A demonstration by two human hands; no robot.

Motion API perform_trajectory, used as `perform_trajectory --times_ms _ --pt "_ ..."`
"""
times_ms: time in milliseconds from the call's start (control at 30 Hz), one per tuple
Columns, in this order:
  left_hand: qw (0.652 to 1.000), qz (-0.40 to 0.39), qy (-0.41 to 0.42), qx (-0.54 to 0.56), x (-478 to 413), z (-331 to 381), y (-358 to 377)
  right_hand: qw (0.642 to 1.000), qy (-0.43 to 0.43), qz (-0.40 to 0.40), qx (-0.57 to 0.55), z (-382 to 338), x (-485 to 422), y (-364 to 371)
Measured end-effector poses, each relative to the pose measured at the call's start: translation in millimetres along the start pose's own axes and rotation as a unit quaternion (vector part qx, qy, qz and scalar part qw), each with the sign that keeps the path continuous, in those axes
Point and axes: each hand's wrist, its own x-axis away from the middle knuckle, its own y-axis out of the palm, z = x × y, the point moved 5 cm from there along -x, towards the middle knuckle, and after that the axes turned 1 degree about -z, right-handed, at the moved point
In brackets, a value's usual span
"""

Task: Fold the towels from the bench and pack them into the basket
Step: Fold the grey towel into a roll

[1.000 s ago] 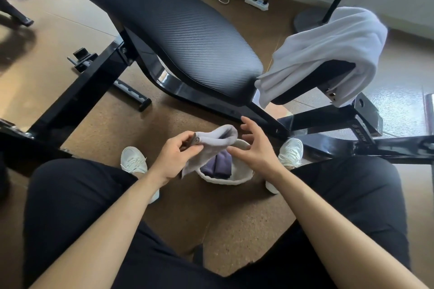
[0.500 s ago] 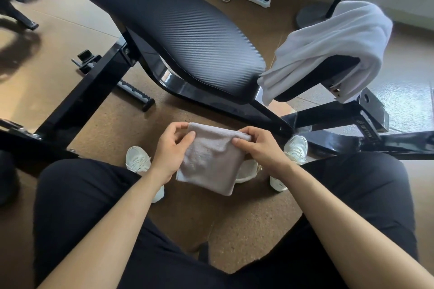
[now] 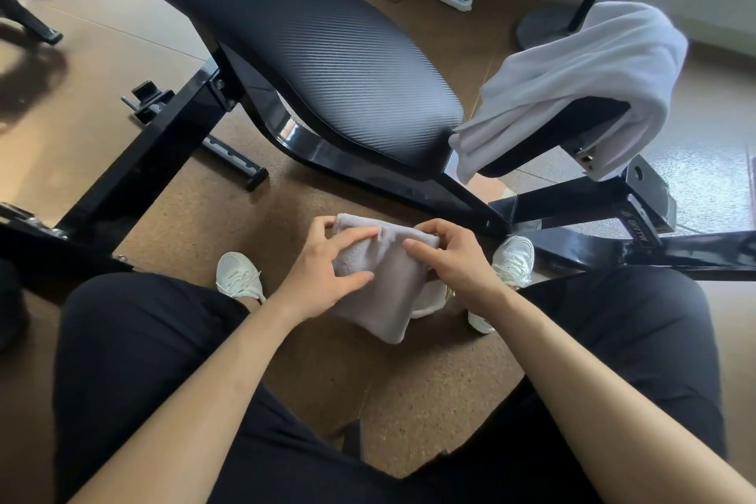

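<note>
Grey towel (image 3: 380, 278), folded small, held in the air low in front of me, right over the basket (image 3: 429, 301), whose white rim peeks out at 4 o'clock. Left hand (image 3: 327, 270) pinches the top-left corner, thumb behind, fingers flat on the front. Right hand (image 3: 454, 262) grips the top-right edge, fingers curled over it. Both top corners held so the fold hangs square, I guess. Another white towel (image 3: 572, 82) drapes over the worktop (image 3: 327, 53) end at 1 o'clock, not yet folded.
</note>
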Motion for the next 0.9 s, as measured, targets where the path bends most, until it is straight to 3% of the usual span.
perform_trajectory --times_ms 267,600,767,900 --pt "0.995 0.061 -0.005 -0.084 -0.9 0.5 5.4 0.997 -0.045 -0.060 0.026 -8.3 9.4 11.3" --pt "0.997 0.040 0.058 0.008 6.1 13.5 10.3 0.983 -0.050 0.095 0.147 -0.7 12.0 13.8" --pt "0.989 0.050 0.044 0.135 8.3 18.3 7.7 0.989 -0.052 0.077 0.114 -1.2 12.3 13.4" --pt "0.990 0.078 0.106 0.052 5.7 18.2 4.6 0.999 -0.033 0.032 0.024 -1.2 14.0 16.3"
